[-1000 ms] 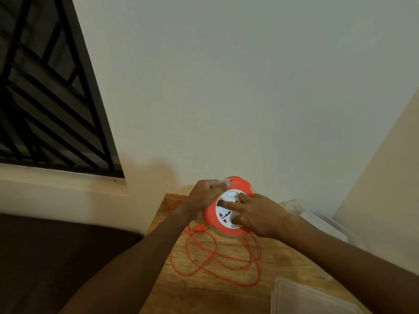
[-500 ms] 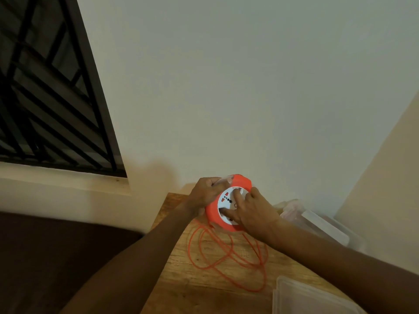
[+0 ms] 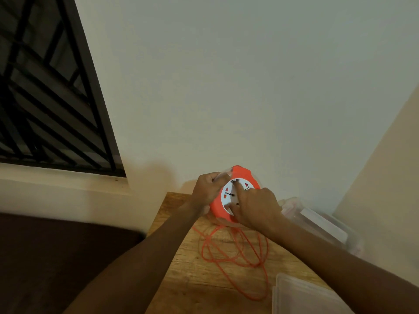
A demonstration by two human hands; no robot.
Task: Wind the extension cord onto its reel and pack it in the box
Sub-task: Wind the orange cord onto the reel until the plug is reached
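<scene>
An orange round cord reel (image 3: 243,174) with a white socket face is tilted up on edge above the far end of the wooden table (image 3: 181,279). My left hand (image 3: 207,189) grips its left rim from behind. My right hand (image 3: 256,206) lies on the white face, index finger pressed near its top and thumb near its lower edge. Loose orange cord (image 3: 235,252) hangs from the reel's underside and lies in several loops on the table. A clear plastic box (image 3: 317,220) sits to the right, behind my right forearm.
A clear plastic lid (image 3: 299,295) lies at the table's near right corner. The wall stands right behind the reel, a side wall rises at the right. A barred window (image 3: 45,98) fills the upper left. Dark floor (image 3: 56,257) lies left of the table.
The white face has turned under my right hand's fingers. The loose loops have shifted on the table and the cord's end near the left loop has gone out of sight.
</scene>
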